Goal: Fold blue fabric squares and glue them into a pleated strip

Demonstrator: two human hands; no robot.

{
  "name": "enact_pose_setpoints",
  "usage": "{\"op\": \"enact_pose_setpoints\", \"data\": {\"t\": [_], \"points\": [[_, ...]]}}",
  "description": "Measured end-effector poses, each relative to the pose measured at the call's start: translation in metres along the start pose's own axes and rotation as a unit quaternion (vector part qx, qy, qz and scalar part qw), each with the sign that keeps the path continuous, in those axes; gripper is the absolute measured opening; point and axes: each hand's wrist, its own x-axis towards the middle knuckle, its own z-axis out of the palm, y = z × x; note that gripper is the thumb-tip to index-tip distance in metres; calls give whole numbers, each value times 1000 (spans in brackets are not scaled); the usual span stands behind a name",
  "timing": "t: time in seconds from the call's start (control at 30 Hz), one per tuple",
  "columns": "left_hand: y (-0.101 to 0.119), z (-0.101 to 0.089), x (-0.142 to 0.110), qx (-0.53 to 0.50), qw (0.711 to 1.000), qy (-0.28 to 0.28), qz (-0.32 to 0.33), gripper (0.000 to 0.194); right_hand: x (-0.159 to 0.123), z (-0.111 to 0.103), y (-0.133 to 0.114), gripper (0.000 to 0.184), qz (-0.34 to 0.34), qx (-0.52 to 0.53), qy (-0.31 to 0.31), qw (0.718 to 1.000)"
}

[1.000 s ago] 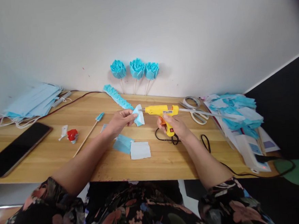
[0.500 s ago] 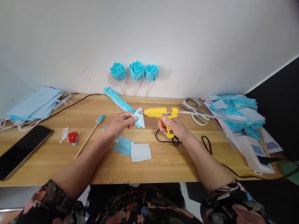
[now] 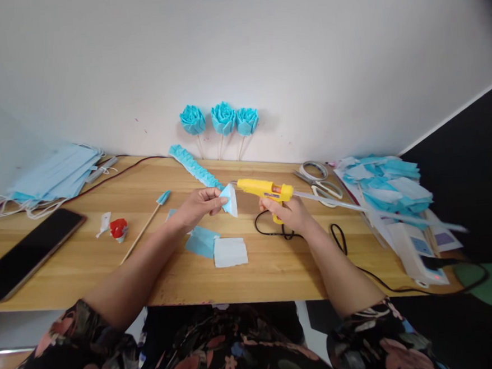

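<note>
Between the thumb and fingers of my left hand (image 3: 204, 205) is a small folded piece of blue and white fabric (image 3: 231, 201). My right hand (image 3: 289, 212) is wrapped round the handle of a yellow hot glue gun (image 3: 260, 188), its nozzle close to the fabric's upper edge. I cannot tell whether the tip touches it. A long clear glue stick (image 3: 335, 202) juts from the gun's back. On the table below lie a blue fabric square (image 3: 202, 242) and a white one (image 3: 230, 252). A pleated blue strip (image 3: 195, 168) runs behind my left hand.
Three blue fabric flowers (image 3: 223, 118) on sticks lean against the wall. Left are a phone (image 3: 29, 253), face masks (image 3: 57, 174), a red-wrapped lump (image 3: 118, 228) and a blue-tipped stick (image 3: 145, 225). Right are scissors (image 3: 328, 193), tape (image 3: 313, 170), fabric pieces (image 3: 389, 183) and a power strip (image 3: 415, 254).
My right hand has tilted the glue gun, so its rear and the glue stick point lower. The fabric in my left hand has turned a little and looks narrower.
</note>
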Motion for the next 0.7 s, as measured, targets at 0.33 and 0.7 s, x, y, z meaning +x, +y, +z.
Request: {"op": "enact_pose_setpoints", "data": {"t": [0.33, 0.7], "points": [[-6, -3, 3, -38, 995, 89, 9, 39, 8, 0, 5, 55, 37, 217, 62, 973], [-10, -8, 7, -74, 987, 134, 43, 40, 7, 11, 1, 57, 57, 257, -38, 964]]}}
